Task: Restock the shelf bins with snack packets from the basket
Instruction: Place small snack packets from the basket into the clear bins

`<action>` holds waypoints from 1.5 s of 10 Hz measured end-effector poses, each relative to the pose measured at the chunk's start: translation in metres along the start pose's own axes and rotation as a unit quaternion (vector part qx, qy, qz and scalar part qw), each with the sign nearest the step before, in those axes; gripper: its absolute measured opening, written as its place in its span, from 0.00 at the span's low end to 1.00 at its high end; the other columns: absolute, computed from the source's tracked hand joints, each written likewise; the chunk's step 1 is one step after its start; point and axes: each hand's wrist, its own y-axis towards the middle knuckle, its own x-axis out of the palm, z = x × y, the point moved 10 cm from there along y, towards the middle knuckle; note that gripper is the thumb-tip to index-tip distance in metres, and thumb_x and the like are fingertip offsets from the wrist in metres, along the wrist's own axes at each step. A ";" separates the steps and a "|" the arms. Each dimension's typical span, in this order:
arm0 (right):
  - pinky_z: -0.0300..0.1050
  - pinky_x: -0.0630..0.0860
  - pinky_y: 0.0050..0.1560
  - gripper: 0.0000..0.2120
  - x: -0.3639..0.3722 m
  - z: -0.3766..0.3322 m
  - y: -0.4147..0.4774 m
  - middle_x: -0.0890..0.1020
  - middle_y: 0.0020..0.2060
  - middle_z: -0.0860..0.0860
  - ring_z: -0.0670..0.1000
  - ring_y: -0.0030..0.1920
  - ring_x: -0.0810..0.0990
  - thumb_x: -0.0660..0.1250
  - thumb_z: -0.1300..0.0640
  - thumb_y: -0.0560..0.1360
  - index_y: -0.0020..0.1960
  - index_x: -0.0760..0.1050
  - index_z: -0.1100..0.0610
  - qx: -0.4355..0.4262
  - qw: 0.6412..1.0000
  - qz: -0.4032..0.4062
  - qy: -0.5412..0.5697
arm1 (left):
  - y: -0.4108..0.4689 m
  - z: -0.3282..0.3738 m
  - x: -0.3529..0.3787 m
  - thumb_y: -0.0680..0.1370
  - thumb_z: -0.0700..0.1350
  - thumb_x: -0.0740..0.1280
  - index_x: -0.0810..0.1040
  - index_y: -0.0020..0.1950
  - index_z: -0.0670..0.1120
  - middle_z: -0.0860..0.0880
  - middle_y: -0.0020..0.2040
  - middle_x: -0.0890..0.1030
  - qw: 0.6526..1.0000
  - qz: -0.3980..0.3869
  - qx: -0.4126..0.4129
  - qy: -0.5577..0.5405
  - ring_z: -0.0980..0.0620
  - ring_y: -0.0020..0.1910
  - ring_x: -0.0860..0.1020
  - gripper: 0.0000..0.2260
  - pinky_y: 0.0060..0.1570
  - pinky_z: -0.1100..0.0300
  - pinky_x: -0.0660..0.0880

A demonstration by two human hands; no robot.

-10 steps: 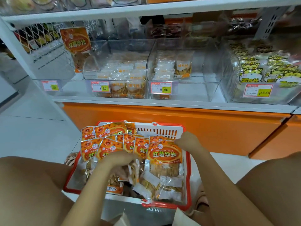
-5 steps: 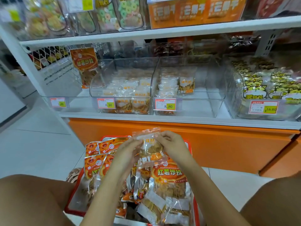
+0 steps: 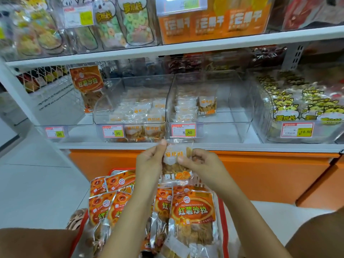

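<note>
You are early in the restock, by the look of it. The basket (image 3: 222,220) at your knees is heaped with orange packs (image 3: 193,211), and the left bin (image 3: 61,116) holds only one such pack (image 3: 87,84), standing at its back right. The second bin (image 3: 104,108) is well filled with clear packets. The third bin (image 3: 240,101) has just a small cluster at its back left and a bare floor in front and to the right, so most of the room for this kind is there. One clear packet (image 3: 176,159) is out of the basket and not yet in any bin. You hold it upright above the basket, in front of the shelf edge (image 3: 260,147), just below the divide between the second and third bins. Your left hand (image 3: 150,161) pinches its upper left edge, with one digit's tip up at the top corner. Your right hand (image 3: 201,164) pinches the right side lower down, thumb on the front face and fingers curled at the edge. Neither hand is spread, and neither touches anything else. I judge that nearly all the work is left: this packet to place, then the orange packs to the left bin.
</note>
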 end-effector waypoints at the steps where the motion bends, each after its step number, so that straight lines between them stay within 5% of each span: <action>1: 0.30 0.72 0.32 0.10 -0.024 -0.021 0.009 0.79 0.29 0.47 0.39 0.31 0.77 0.73 0.51 0.71 0.37 0.79 0.57 -0.016 0.999 0.022 -0.027 | 0.020 0.033 0.012 0.78 0.50 0.65 0.84 0.43 0.48 0.51 0.37 0.85 0.997 -0.017 0.059 0.038 0.55 0.38 0.83 0.11 0.36 0.68 0.77; 2: 0.31 0.66 0.32 0.10 -0.064 -0.044 0.030 0.75 0.27 0.42 0.38 0.28 0.72 0.72 0.48 0.71 0.38 0.80 0.54 -0.032 0.994 0.088 -0.057 | 0.052 0.067 0.009 0.78 0.48 0.66 0.82 0.53 0.48 0.56 0.46 0.84 0.983 0.026 0.138 0.121 0.60 0.46 0.81 0.08 0.44 0.74 0.74; 3: 0.39 0.69 0.35 0.10 -0.111 -0.066 0.053 0.76 0.31 0.49 0.43 0.29 0.72 0.73 0.51 0.72 0.40 0.80 0.58 -0.053 0.982 0.177 -0.048 | 0.092 0.077 0.007 0.77 0.44 0.69 0.74 0.67 0.43 0.48 0.61 0.79 0.968 0.052 0.157 0.191 0.55 0.59 0.77 0.19 0.60 0.62 0.73; 4: 0.49 0.75 0.39 0.13 -0.144 -0.075 0.087 0.78 0.35 0.59 0.52 0.33 0.75 0.73 0.53 0.72 0.42 0.79 0.64 -0.039 0.972 0.212 -0.095 | 0.122 0.063 0.020 0.77 0.44 0.69 0.73 0.68 0.40 0.44 0.63 0.78 0.967 0.019 0.121 0.223 0.51 0.60 0.77 0.21 0.62 0.52 0.73; 5: 0.54 0.78 0.45 0.13 -0.158 -0.063 0.129 0.77 0.31 0.56 0.54 0.34 0.76 0.75 0.56 0.71 0.35 0.74 0.62 0.014 0.968 0.197 -0.152 | 0.130 0.058 0.035 0.77 0.48 0.67 0.82 0.52 0.43 0.44 0.47 0.84 0.952 -0.014 0.150 0.265 0.47 0.48 0.81 0.10 0.53 0.46 0.77; 6: 0.50 0.77 0.47 0.16 -0.162 -0.039 0.163 0.75 0.30 0.52 0.53 0.34 0.76 0.75 0.57 0.71 0.33 0.69 0.57 0.096 0.961 0.162 -0.204 | 0.134 0.054 0.034 0.78 0.51 0.66 0.81 0.44 0.43 0.47 0.32 0.80 0.945 -0.024 0.181 0.272 0.47 0.36 0.79 0.12 0.41 0.55 0.76; 8: 0.46 0.74 0.46 0.18 -0.168 0.002 0.208 0.76 0.37 0.57 0.55 0.41 0.76 0.74 0.54 0.71 0.33 0.67 0.58 0.178 0.925 0.119 -0.315 | 0.135 0.054 0.035 0.78 0.48 0.66 0.81 0.59 0.47 0.50 0.37 0.83 0.940 -0.025 0.212 0.268 0.66 0.29 0.73 0.12 0.35 0.67 0.70; 9: 0.39 0.77 0.35 0.14 -0.164 0.015 0.220 0.76 0.37 0.56 0.53 0.34 0.75 0.70 0.64 0.73 0.34 0.68 0.58 0.208 0.933 0.114 -0.269 | 0.138 0.051 0.033 0.78 0.49 0.66 0.80 0.61 0.48 0.55 0.33 0.80 0.941 -0.021 0.211 0.265 0.68 0.28 0.73 0.13 0.35 0.71 0.69; 10: 0.37 0.74 0.30 0.13 -0.159 0.017 0.227 0.73 0.33 0.54 0.49 0.31 0.72 0.68 0.67 0.74 0.34 0.68 0.59 0.215 0.932 0.117 -0.266 | 0.140 0.049 0.034 0.78 0.50 0.66 0.81 0.59 0.48 0.54 0.31 0.81 0.940 -0.024 0.212 0.267 0.63 0.29 0.75 0.12 0.44 0.65 0.75; 11: 0.44 0.77 0.42 0.13 -0.150 0.019 0.235 0.74 0.34 0.54 0.51 0.33 0.73 0.67 0.68 0.73 0.35 0.68 0.58 0.210 0.937 0.114 -0.255 | 0.140 0.052 0.036 0.78 0.49 0.66 0.82 0.59 0.48 0.56 0.28 0.79 0.940 -0.027 0.216 0.262 0.65 0.25 0.72 0.12 0.33 0.71 0.69; 12: 0.49 0.77 0.52 0.13 -0.142 0.019 0.236 0.74 0.35 0.55 0.54 0.38 0.75 0.68 0.66 0.73 0.34 0.68 0.58 0.195 0.936 0.110 -0.270 | 0.138 0.054 0.038 0.79 0.48 0.66 0.81 0.59 0.48 0.55 0.32 0.81 0.938 -0.033 0.220 0.265 0.65 0.28 0.73 0.11 0.34 0.70 0.69; 14: 0.44 0.74 0.48 0.06 -0.157 -0.002 0.205 0.78 0.47 0.58 0.56 0.47 0.77 0.67 0.61 0.74 0.42 0.71 0.60 0.162 0.936 0.226 -0.217 | 0.133 0.056 0.039 0.80 0.48 0.64 0.82 0.55 0.47 0.54 0.31 0.78 0.935 -0.040 0.228 0.268 0.64 0.28 0.73 0.10 0.34 0.65 0.69; 15: 0.44 0.73 0.53 0.14 -0.165 -0.038 0.170 0.79 0.55 0.57 0.56 0.56 0.78 0.67 0.56 0.75 0.57 0.72 0.61 0.055 0.930 0.328 -0.159 | 0.135 0.053 0.040 0.80 0.49 0.63 0.80 0.60 0.46 0.49 0.43 0.83 0.930 -0.055 0.220 0.289 0.55 0.39 0.79 0.12 0.41 0.58 0.75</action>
